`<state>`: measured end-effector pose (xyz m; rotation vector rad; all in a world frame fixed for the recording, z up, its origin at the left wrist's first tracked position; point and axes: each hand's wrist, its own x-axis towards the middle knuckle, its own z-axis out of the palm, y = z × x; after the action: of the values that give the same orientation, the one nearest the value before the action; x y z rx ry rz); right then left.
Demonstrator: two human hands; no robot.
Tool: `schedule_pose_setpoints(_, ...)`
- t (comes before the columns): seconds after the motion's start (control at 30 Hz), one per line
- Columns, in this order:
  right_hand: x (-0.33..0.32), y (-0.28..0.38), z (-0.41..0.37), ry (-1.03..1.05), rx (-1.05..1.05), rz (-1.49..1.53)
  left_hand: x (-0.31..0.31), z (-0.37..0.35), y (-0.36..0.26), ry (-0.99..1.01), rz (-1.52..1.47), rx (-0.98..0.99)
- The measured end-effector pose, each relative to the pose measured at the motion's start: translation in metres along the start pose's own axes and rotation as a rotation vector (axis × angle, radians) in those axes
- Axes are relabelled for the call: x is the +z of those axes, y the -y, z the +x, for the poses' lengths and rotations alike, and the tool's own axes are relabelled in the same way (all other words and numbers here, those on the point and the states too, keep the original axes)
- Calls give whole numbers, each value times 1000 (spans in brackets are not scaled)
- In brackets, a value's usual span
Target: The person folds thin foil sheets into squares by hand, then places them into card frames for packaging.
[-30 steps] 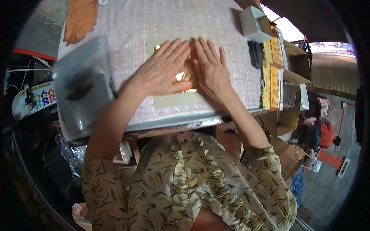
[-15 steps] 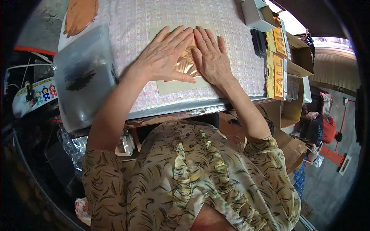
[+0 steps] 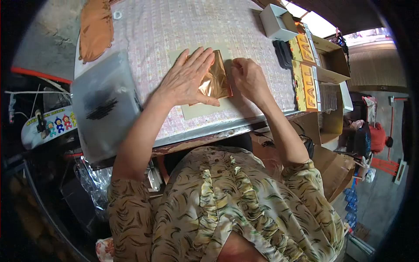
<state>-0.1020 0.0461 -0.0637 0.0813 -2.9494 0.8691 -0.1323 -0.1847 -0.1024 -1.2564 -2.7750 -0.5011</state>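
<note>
A shiny copper-coloured foil sheet (image 3: 214, 83) lies on a pale grey-green board (image 3: 203, 111) on the cloth-covered table. My left hand (image 3: 187, 78) rests flat over the foil's left part, fingers stretched out and thumb along its lower edge. Just right of the foil, my right hand (image 3: 249, 78) has its fingers curled in. Whatever may be between those fingertips is too small to make out.
A clear plastic bag or sheet (image 3: 104, 105) lies at the table's left, below an orange-brown cloth (image 3: 96, 30). Yellow boxes (image 3: 306, 85), a white box (image 3: 278, 22) and a black object (image 3: 283, 54) stand along the right edge.
My right hand has lifted off the foil, moved to its right side and curled its fingers. My left hand stays on the foil. The view has shifted a little.
</note>
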Motion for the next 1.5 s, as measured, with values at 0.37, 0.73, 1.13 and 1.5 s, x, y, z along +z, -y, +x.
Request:
schedule_pose_setpoints(0.37, -8, 0, 14, 106, 87, -63, -5, 0, -2, -3, -23, -3)
schedule_pose_setpoints(0.73, -6, -8, 21, 401, 468, 602, -1, 1, 0, -45, -84, 11)
schedule_pose_setpoints(1.13, 14, -69, 6, 328, 480, 993, -42, 5, 4, -393, -186, -185)
schedule_pose_setpoints(1.5, -40, -48, -39, 383, 381, 1695, -123, 7, -50, -77, -1366, -355)
